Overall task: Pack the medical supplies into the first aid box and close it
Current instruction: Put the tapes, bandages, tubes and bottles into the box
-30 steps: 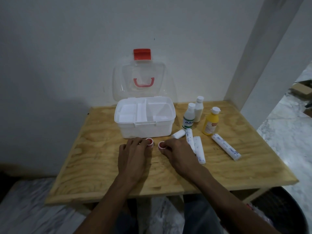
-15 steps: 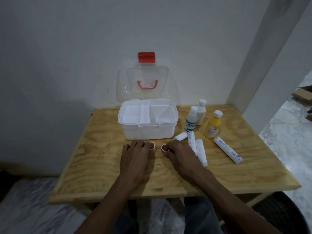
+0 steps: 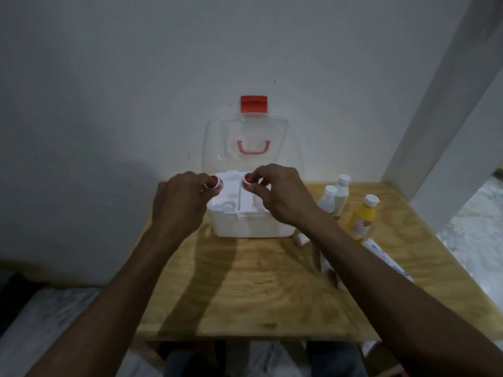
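Observation:
The white first aid box stands open at the back of the wooden table, its clear lid with a red latch upright against the wall. My left hand pinches a small red-and-white tape roll above the box's left compartment. My right hand pinches a second red-and-white tape roll above the right compartment. Two white bottles, a yellow bottle and several white bandage rolls lie to the right of the box.
A white wall stands right behind the table and a white pillar rises at the right. The table's near edge lies close to my body. Marble floor shows beyond the table's right side.
Both hands lifted the two small tape rolls off the table in front of the box and carried them up over the open box.

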Action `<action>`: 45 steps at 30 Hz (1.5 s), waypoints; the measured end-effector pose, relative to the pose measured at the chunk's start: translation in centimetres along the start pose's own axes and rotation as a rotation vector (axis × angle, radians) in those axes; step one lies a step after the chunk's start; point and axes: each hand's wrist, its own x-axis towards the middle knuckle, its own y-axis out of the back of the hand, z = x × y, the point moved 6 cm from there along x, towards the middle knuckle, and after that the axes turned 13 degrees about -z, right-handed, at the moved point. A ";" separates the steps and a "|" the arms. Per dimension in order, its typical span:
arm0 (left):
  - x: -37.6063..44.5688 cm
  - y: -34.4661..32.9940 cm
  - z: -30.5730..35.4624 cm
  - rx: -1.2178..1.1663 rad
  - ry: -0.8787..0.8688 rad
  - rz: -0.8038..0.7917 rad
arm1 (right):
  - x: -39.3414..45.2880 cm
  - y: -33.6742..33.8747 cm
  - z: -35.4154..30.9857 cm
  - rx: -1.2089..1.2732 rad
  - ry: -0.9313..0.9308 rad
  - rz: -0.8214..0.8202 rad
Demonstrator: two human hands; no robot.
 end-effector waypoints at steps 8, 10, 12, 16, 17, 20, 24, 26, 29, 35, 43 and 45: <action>5.9 -2.2 -1.2 0.077 0.065 -0.194 | 8.2 -3.1 0.7 -0.108 -0.019 -0.142; 6.6 -3.0 -1.7 0.072 0.068 -0.233 | 9.1 -4.0 1.1 -0.135 -0.031 -0.179; 7.0 -3.6 -2.1 0.072 0.070 -0.270 | 9.8 -4.6 1.4 -0.151 -0.041 -0.206; 7.5 -4.2 -2.4 0.048 0.051 -0.307 | 10.4 -5.2 1.7 -0.187 -0.048 -0.254; 7.7 -4.2 -2.4 0.042 0.044 -0.315 | 10.5 -5.3 1.8 -0.190 -0.048 -0.265; 8.2 -4.4 -2.4 0.022 0.031 -0.356 | 10.6 -5.4 2.0 -0.213 -0.056 -0.285; 8.6 -4.8 -2.6 0.014 0.011 -0.406 | 10.5 -5.6 1.9 -0.221 -0.070 -0.303; 8.5 -4.9 -2.7 0.006 0.008 -0.404 | 10.5 -5.5 1.8 -0.220 -0.070 -0.303; 8.2 -4.7 -2.6 -0.012 -0.003 -0.369 | 10.2 -5.3 1.5 -0.213 -0.067 -0.313; 7.2 -3.8 -2.8 -0.031 0.010 -0.259 | 8.2 -3.1 0.6 -0.192 -0.051 -0.252; 1.7 -1.4 1.9 -0.161 -0.149 0.047 | 0.9 3.1 1.9 -0.124 -0.082 -0.050; -0.3 -1.7 3.7 -0.241 -0.191 0.079 | -2.1 4.6 3.1 -0.087 -0.124 0.008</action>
